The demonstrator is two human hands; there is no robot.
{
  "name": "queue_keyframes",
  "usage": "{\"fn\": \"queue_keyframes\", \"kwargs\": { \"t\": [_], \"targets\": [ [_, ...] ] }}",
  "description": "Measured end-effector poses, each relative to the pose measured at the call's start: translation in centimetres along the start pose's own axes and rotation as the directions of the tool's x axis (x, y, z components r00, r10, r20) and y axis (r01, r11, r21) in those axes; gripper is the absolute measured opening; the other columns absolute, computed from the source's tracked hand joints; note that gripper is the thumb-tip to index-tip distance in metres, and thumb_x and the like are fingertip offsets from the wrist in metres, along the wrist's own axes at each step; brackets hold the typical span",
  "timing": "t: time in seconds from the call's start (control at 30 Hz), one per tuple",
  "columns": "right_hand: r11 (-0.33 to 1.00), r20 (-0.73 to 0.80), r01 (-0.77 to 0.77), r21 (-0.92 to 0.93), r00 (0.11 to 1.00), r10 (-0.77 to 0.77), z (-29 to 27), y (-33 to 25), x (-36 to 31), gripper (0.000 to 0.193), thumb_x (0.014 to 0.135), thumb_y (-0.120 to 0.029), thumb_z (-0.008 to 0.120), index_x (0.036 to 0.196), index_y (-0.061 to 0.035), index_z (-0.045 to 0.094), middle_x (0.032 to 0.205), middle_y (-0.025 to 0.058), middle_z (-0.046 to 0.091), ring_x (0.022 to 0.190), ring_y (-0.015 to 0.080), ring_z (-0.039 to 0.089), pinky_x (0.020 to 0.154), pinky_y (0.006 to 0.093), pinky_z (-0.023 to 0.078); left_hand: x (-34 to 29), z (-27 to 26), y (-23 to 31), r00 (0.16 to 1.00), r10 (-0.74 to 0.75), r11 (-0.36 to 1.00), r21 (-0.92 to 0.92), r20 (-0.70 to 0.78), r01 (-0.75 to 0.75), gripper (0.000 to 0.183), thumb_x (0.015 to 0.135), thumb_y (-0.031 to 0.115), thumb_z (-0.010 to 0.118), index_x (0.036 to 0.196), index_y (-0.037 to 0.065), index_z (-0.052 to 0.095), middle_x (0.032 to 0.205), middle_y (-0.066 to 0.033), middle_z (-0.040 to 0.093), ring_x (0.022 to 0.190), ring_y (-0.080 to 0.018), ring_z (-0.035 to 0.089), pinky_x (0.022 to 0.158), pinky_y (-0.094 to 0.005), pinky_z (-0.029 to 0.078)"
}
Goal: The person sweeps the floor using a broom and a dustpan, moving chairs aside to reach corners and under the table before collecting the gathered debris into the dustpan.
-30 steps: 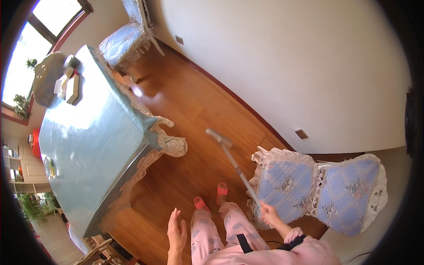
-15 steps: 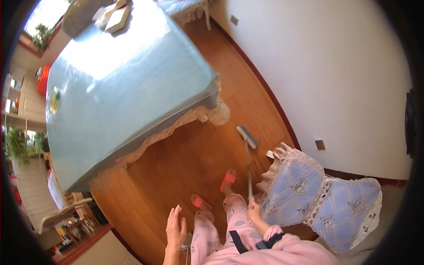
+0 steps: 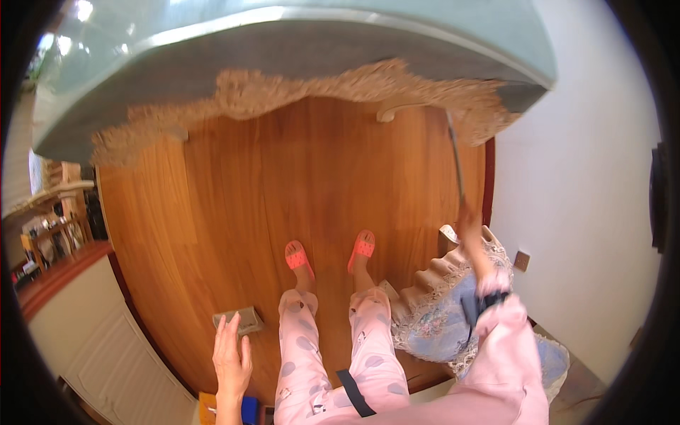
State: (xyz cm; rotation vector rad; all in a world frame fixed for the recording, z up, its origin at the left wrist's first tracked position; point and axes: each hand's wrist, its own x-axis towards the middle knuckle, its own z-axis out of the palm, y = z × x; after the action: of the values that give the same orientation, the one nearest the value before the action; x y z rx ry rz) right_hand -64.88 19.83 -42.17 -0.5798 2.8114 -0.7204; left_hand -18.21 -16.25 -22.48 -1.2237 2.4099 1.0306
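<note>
My right hand (image 3: 469, 223) is closed round the thin grey handle of a broom (image 3: 457, 159), with that arm stretched forward on the right. The handle runs away from me to the lace-edged cover of the table (image 3: 319, 39), and the broom's head is hidden under it. Low on the left, my left hand (image 3: 232, 354) is open, fingers upright and holding nothing. A small greyish rectangular object (image 3: 248, 320) lies on the floor just beyond its fingertips.
A seat with a blue quilted, lace-trimmed cover (image 3: 432, 319) stands at my right, beside the white wall (image 3: 581, 163). Coral slippers (image 3: 363, 244) are on my feet on the wooden floor (image 3: 283, 191). Shelves with small items (image 3: 53, 244) and a white cabinet (image 3: 113, 347) line the left.
My right hand has reached forward and right, pushing the broom from the open floor to beneath the table edge. The view has turned to face the table squarely. My left hand stays open.
</note>
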Motion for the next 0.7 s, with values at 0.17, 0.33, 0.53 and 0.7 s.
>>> {"fn": "queue_keyframes", "kwargs": {
  "t": [0.17, 0.33, 0.53, 0.7],
  "targets": [
    [0.902, 0.309, -0.408, 0.141, 0.884, 0.352, 5.8, -5.3, 15.8, 0.040, 0.099, -0.022, 0.040, 0.138, -0.0292, 0.048, 0.053, -0.0006, 0.042, 0.038, 0.0102, 0.039, 0.033, 0.0268, 0.034, -2.4, 3.4, -3.1, 0.991, -0.134, 0.991, 0.015, 0.028, 0.133, 0.043, 0.085, -0.001, 0.055, 0.129, 0.000, 0.051, 0.126, -0.0172, 0.056, 0.128, -0.0384, 0.044, 0.102, -0.0431, 0.039],
    [0.955, 0.285, -0.277, -0.107, 0.911, 0.296, 9.6, -2.0, 9.4, 0.042, 0.099, -0.023, 0.043, 0.141, -0.0292, 0.045, 0.054, 0.0001, 0.042, 0.040, 0.0108, 0.039, 0.035, 0.0279, 0.033, -3.9, 6.1, -4.2, 0.967, -0.239, 0.967, -0.068, 0.090, 0.246, 0.042, 0.088, 0.001, 0.052, 0.129, 0.000, 0.050, 0.130, -0.0177, 0.054, 0.130, -0.0371, 0.041, 0.105, -0.0417, 0.035],
    [0.964, 0.337, -0.145, -0.224, 0.916, 0.217, 2.6, 0.0, -12.6, 0.045, 0.099, -0.017, 0.039, 0.144, -0.0082, 0.038, 0.068, 0.0097, 0.046, 0.058, 0.0136, 0.042, 0.052, 0.0339, 0.038, -4.5, 7.3, -5.4, 0.981, -0.162, 0.981, -0.088, 0.112, 0.172, 0.041, 0.088, 0.002, 0.052, 0.129, 0.000, 0.049, 0.129, -0.0179, 0.054, 0.129, -0.0370, 0.042, 0.104, -0.0428, 0.037],
    [0.777, 0.497, -0.604, -0.175, 0.628, 0.600, -5.7, -9.1, -26.2, 0.046, 0.099, -0.015, 0.044, 0.143, -0.0046, 0.038, 0.058, -0.0029, 0.043, 0.047, 0.0080, 0.042, 0.043, 0.0272, 0.037, -5.5, 7.2, -6.9, 0.976, -0.202, 0.966, -0.144, 0.081, 0.212, 0.042, 0.088, 0.001, 0.052, 0.130, 0.000, 0.048, 0.129, -0.0174, 0.054, 0.130, -0.0369, 0.042, 0.104, -0.0432, 0.037]
  ]
}}
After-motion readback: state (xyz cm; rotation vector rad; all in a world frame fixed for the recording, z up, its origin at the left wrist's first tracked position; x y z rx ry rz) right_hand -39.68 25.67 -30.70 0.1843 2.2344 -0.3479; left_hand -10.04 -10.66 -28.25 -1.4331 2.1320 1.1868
